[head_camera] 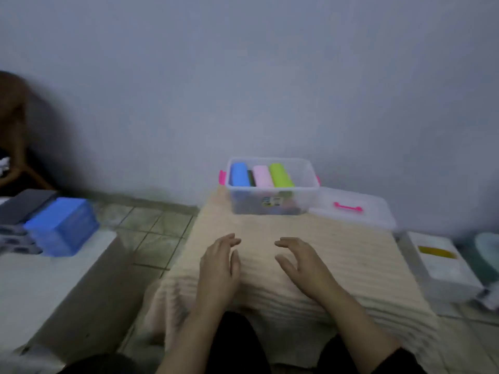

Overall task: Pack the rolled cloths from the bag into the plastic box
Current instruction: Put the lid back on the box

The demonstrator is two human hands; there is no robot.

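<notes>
left hand [220,268] and right hand [302,263] empty, fingers relaxed open above beige cloth [351,265], rolled cloths [260,175] in plastic box [272,197], lid [353,209] beside it

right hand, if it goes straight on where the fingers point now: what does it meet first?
Likely the clear plastic box. The right hand, open and empty, points up-frame and slightly left over the beige ribbed cloth; nothing else shows between. It may skim the cloth first: its height above it is unclear.

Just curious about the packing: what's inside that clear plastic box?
The clear plastic box holds rolled cloths on top: blue, pink, green, with a dark one between blue and pink. More colours show blurrily below; I cannot tell what they are.
</notes>
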